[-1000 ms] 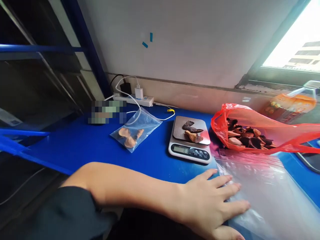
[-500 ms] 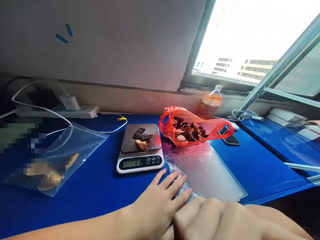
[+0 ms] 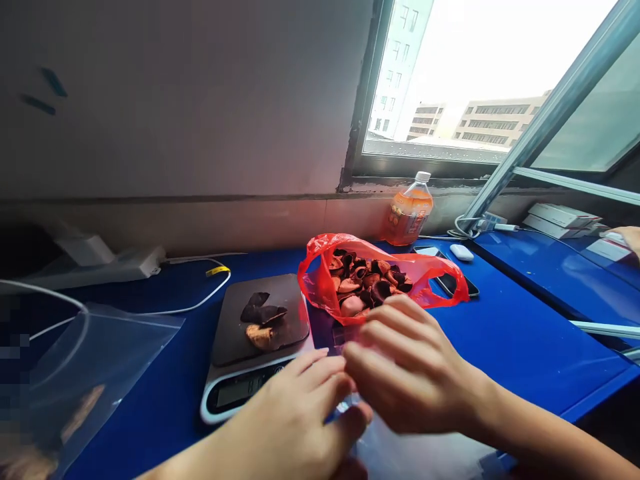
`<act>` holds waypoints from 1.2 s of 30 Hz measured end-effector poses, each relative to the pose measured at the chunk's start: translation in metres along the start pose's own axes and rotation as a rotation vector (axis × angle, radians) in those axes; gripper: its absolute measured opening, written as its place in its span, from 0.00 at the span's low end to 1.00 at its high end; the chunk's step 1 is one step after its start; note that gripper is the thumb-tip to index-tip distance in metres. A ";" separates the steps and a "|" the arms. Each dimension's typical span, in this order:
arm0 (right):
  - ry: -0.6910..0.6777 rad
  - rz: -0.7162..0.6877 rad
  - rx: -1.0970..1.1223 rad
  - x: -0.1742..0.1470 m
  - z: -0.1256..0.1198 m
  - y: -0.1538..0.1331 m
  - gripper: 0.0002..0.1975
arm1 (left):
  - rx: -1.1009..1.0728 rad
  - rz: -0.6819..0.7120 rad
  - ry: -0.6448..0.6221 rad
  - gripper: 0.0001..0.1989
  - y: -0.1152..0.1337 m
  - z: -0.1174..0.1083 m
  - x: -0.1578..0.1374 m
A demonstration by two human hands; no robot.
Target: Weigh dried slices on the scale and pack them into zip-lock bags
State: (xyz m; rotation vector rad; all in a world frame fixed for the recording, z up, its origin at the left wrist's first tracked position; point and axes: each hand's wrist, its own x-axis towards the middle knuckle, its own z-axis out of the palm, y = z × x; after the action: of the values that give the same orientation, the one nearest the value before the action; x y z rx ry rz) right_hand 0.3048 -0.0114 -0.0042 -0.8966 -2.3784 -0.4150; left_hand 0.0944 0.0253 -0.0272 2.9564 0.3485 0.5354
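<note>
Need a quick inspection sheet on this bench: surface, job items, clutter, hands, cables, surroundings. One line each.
Surface: blue tabletop; dark gap before a second blue surface at right.
Job items: scale bearing dried pieces, readout unclear; open red bag of similar pieces; clear plastic under the hands; clear bag at left, cut off by the picture edge.
Clutter: bottle, white case, dark phone, boxes.
Hands: left hand and right hand close together over the clear plastic; grip not discernible.
Cables: white cable with yellow tag loops near the scale's far left corner; power strip behind.
Surroundings: wall, window, metal frame.
</note>
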 end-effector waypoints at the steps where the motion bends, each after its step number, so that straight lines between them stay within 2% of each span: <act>1: 0.021 0.090 -0.050 0.005 0.004 0.014 0.09 | -0.013 0.015 0.064 0.13 -0.007 -0.015 0.008; 4: 0.001 0.306 -0.186 0.000 0.017 0.033 0.06 | -0.109 -0.034 -0.033 0.16 -0.036 -0.051 0.047; 5: -0.027 0.346 -0.209 -0.005 0.021 0.035 0.05 | -0.136 -0.065 -0.104 0.16 -0.047 -0.058 0.063; 6: -0.059 0.371 -0.219 -0.009 0.024 0.034 0.05 | -0.138 -0.095 -0.121 0.15 -0.059 -0.061 0.081; 8: -0.104 0.389 -0.207 -0.015 0.028 0.032 0.06 | -0.101 -0.129 -0.215 0.12 -0.081 -0.058 0.117; 11: -0.145 0.418 -0.141 -0.015 0.026 0.032 0.06 | 0.029 -0.173 -0.442 0.12 -0.106 -0.041 0.162; 14: -0.232 0.516 -0.028 -0.015 0.022 0.034 0.06 | 0.072 -0.204 -0.468 0.10 -0.119 -0.031 0.189; 18: -0.354 0.558 0.029 -0.019 0.017 0.036 0.11 | 0.034 -0.209 -0.357 0.10 -0.129 -0.033 0.204; 23: -0.428 0.583 0.050 -0.018 0.013 0.036 0.13 | 0.040 -0.182 -0.387 0.07 -0.128 -0.036 0.210; 29: -0.484 0.616 0.101 -0.015 0.010 0.037 0.14 | 0.011 -0.120 -0.310 0.11 -0.129 -0.032 0.210; 32: -0.503 0.640 0.133 -0.013 0.010 0.038 0.15 | 0.068 -0.107 -0.407 0.12 -0.129 -0.029 0.209; 34: -0.519 0.651 0.151 -0.012 0.010 0.038 0.15 | 0.139 -0.149 -0.487 0.09 -0.127 -0.024 0.210; 36: -0.526 0.648 0.154 -0.012 0.009 0.039 0.16 | 0.169 -0.176 -0.516 0.08 -0.126 -0.019 0.210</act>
State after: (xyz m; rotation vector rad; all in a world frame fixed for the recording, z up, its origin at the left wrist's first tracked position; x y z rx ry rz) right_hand 0.3349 0.0148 -0.0151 -1.7780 -2.3199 0.2904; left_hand 0.2535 0.1997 0.0411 3.0296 0.6044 -0.2892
